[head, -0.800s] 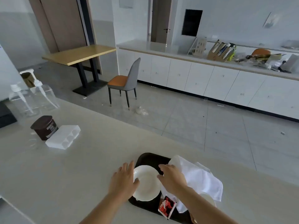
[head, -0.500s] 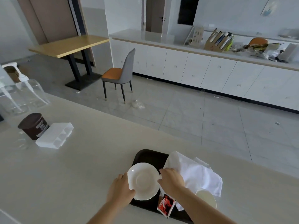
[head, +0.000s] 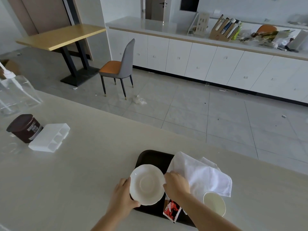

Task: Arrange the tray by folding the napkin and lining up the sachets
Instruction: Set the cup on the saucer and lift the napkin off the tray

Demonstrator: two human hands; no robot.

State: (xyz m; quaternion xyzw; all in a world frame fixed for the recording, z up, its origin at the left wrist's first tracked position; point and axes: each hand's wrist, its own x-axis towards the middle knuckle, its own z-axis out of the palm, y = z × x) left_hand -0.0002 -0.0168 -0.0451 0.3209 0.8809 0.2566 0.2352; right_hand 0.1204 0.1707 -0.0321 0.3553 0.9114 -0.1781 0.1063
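Head: round glossy saucer (head: 147, 185), crumpled napkin (head: 200, 174)

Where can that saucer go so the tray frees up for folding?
Bare counter left of the tray, short of the white box and brown jar. The tray is crowded: saucer, napkin, cup, red sachet.
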